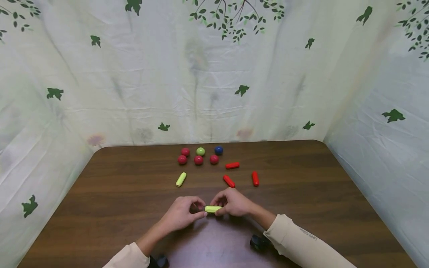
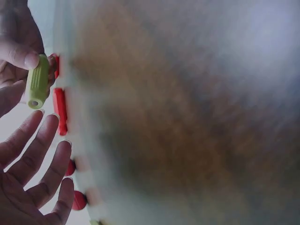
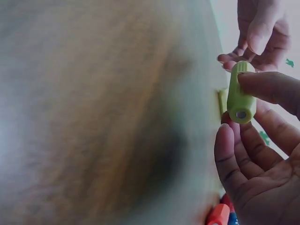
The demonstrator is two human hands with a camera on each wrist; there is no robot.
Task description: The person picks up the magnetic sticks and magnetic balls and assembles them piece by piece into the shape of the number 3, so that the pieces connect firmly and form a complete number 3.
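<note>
Near the front middle of the table, my right hand (image 1: 235, 203) pinches a light-green magnetic rod (image 1: 212, 209) between thumb and fingers. A small metallic disc shows in the end of this rod (image 3: 242, 101) in the right wrist view. My left hand (image 1: 181, 213) is at the rod's left end, its thumb tip very close to it; contact is unclear. In the left wrist view the left fingers (image 2: 40, 152) are spread and loosely extended beside the rod (image 2: 38, 83). Another light-green rod (image 1: 181, 179) lies farther back on the left.
Beyond the hands lie three red rods, one (image 1: 229, 181) just past the right hand, others (image 1: 232, 165) (image 1: 255, 178) behind it. Several balls stand in two rows at the back: red (image 1: 198, 160), green (image 1: 200, 151) and blue (image 1: 218, 150). Cloth walls surround the brown table (image 1: 110, 193).
</note>
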